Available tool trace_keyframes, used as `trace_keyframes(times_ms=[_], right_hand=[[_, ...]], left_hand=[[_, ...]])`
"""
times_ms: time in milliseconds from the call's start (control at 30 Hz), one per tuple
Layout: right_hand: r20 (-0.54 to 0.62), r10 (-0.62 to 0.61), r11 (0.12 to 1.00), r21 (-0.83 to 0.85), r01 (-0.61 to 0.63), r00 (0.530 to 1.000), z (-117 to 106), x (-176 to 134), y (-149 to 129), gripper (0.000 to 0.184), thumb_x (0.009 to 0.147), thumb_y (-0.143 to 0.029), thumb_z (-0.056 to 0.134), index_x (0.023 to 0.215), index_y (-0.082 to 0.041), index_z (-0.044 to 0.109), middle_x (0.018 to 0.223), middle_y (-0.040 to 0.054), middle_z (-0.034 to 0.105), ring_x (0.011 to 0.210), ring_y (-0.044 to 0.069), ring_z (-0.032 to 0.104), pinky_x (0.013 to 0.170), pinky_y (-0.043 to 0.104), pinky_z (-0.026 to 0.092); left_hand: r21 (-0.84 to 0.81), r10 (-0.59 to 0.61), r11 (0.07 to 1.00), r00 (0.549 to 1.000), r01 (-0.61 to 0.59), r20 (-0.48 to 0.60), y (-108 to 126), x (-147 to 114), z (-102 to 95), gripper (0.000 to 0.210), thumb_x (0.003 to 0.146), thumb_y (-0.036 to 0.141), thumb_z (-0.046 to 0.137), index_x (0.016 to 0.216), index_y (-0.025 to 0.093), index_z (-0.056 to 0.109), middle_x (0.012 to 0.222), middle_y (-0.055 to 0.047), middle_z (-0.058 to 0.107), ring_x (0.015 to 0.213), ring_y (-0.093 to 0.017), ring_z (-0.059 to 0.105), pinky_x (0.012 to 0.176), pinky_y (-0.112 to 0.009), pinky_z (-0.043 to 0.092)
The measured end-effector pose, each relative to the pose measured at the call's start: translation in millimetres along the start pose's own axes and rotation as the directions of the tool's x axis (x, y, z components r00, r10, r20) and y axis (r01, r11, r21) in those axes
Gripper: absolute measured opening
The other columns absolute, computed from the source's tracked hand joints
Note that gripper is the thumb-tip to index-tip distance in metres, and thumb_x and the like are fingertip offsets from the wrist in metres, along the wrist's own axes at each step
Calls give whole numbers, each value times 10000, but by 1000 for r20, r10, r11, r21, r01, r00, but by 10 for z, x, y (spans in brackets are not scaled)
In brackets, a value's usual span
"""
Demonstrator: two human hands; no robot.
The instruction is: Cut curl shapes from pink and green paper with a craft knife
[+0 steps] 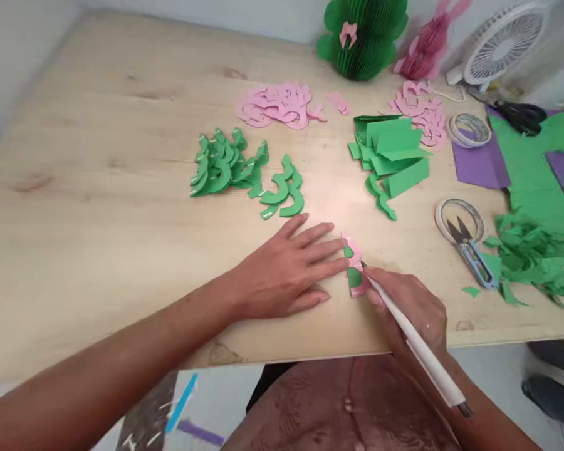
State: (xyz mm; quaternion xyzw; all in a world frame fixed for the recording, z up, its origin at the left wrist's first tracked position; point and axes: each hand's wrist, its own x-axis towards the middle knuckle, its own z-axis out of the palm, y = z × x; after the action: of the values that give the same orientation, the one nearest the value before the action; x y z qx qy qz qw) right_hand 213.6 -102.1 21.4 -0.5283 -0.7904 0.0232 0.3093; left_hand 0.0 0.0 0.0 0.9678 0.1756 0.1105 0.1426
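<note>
Paper (356, 263), pink and curved with green showing inside its curves, lies near the front of the table (122, 250) in the head view. Your left hand (286, 269) is laid flat, fingers spread, tips at the paper's left side. Your right hand (411, 307) grips a white pen (413, 332), dark tip at the paper's right edge. Snips (474, 258) lie partly over a tape roll (460, 203) farther right.
</note>
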Motion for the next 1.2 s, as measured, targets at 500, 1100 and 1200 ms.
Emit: trace_keyframes(times_ms=[500, 1100, 1200], right_hand=[[40, -30, 999, 15, 30, 999, 38, 17, 51, 228, 864, -78, 595, 1083, -129, 636, 907, 111, 738, 828, 217, 685, 746, 354, 542], [100, -21, 999, -33, 25, 995, 54, 14, 29, 312, 843, -15, 596, 1126, -146, 597, 929, 106, 698, 796, 213, 619, 689, 351, 502], [116, -26, 999, -29, 29, 993, 57, 16, 31, 314, 844, -9, 587, 1126, -147, 592, 932, 107, 697, 797, 218, 610, 686, 356, 495]], left_hand=[[14, 7, 1000, 1000, -7, 3, -13, -8, -4, 445, 950, 443, 460, 1348, 247, 494, 1504, -48, 404, 1410, -313, 285, 1160, -564, 148], [-3, -2, 1000, 1000, 2, -8, 2, 2, -19, 455, 928, 426, 518, 1342, 239, 520, 1482, -64, 439, 1396, -320, 316, 1153, -561, 165], [-8, -4, 1000, 1000, 4, -7, 0, -1, -12, 453, 935, 429, 506, 1347, 240, 516, 1492, -60, 428, 1402, -315, 308, 1155, -560, 161]])
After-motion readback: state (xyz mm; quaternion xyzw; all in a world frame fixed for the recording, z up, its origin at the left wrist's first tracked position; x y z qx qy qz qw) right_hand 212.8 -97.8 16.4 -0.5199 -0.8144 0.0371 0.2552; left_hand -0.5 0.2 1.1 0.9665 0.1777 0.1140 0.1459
